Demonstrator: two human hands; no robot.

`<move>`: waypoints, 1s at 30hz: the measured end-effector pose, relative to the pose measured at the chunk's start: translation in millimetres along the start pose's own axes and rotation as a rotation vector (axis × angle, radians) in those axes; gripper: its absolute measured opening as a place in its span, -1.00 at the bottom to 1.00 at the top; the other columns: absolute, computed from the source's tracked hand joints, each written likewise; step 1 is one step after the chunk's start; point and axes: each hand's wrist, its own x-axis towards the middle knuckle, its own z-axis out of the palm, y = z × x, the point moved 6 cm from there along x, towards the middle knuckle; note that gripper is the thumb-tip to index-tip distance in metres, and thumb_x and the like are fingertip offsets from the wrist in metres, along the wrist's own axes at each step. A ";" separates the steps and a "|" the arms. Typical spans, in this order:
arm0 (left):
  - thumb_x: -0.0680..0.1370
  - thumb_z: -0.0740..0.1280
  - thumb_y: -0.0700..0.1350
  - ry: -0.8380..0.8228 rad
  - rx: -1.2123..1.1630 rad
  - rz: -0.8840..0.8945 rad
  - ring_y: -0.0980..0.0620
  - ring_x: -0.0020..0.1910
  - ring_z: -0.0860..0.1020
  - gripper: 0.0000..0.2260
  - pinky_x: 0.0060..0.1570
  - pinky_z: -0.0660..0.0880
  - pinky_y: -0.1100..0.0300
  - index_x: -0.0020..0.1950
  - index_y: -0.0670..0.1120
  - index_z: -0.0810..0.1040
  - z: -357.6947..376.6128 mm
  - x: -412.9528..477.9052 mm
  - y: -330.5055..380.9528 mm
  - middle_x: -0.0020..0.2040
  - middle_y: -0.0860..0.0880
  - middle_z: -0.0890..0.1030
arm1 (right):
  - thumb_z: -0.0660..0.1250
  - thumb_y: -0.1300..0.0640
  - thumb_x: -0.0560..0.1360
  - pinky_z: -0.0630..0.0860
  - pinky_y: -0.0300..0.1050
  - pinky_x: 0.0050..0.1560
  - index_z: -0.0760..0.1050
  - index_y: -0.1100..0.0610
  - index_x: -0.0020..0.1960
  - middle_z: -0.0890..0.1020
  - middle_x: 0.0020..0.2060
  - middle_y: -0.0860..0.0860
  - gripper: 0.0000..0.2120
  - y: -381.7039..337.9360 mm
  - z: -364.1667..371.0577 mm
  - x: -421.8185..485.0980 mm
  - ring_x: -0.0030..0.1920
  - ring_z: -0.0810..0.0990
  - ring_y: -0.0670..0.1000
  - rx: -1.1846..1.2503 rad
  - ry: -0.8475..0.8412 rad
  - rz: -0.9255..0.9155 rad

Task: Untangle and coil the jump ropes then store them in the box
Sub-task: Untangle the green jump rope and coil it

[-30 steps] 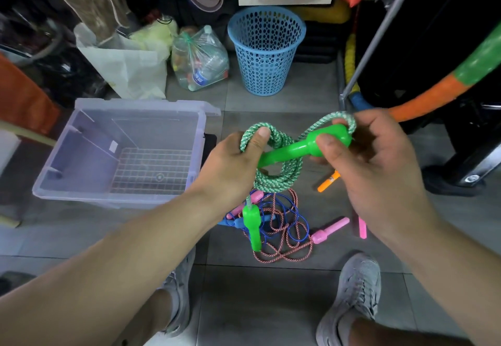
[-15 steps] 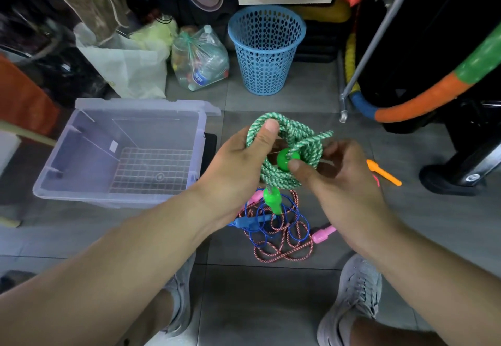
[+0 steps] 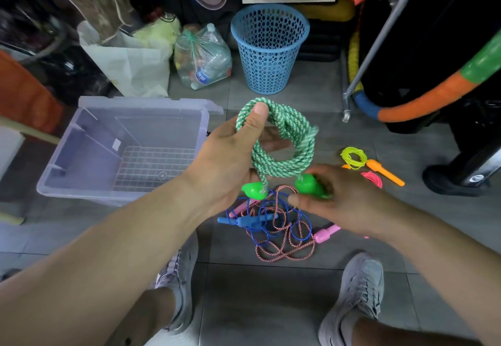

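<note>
A: Where's the box [image 3: 89, 156]?
B: On the left, open. The coil [image 3: 288, 142] hangs in the air just right of it, loops upright, its long way running far to near.
A: Who has it?
B: The left hand [image 3: 227, 161]: thumb clamped over the top strands, fingers through the loop. It's the hand nearer the box, so I'd judge a swing leftward would take the coil in.
A: And the right hand [image 3: 347, 204]?
B: Below the coil, fingers curled round one handle [image 3: 309, 184]. The other handle [image 3: 253, 191] dangles by the left palm.
A: Anything changed?
B: Half a second ago that handle sat in the coil's middle; now it's drawn down and out. The tangle [image 3: 276, 226] underneath lies untouched.
</note>
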 end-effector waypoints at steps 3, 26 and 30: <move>0.66 0.21 0.08 0.033 0.089 0.042 -0.08 0.10 0.69 -0.65 0.11 0.49 -0.46 0.19 -0.18 0.57 -2.8 -0.4 2.0 0.11 -0.13 0.70 | 0.26 -0.39 0.45 0.55 0.03 -0.31 0.42 0.00 -0.17 0.59 -0.31 0.09 -0.56 20.7 2.8 -2.2 -0.32 0.72 0.05 -0.133 -0.078 0.198; 0.57 0.25 0.09 -0.173 0.207 0.110 -0.14 -0.09 0.70 -0.58 -0.19 0.65 0.01 0.21 -0.23 0.52 11.6 -6.9 -5.2 0.00 -0.25 0.69 | 0.35 -0.08 0.51 0.60 -0.04 0.14 0.47 -0.01 0.34 0.68 0.18 -0.09 -0.58 -37.2 1.8 -10.6 0.23 0.62 -0.09 0.788 -0.184 -0.155; 0.58 0.24 0.15 -0.195 0.380 0.147 -0.02 -0.11 0.69 -0.67 -0.18 0.64 0.06 0.11 -0.08 0.58 9.2 -5.9 -7.7 -0.09 -0.13 0.68 | 0.17 -0.24 0.52 0.63 -0.11 -0.11 0.55 -0.11 0.13 0.69 -0.10 -0.25 -0.67 -37.0 -7.1 -10.0 -0.07 0.70 -0.13 0.412 0.160 -0.164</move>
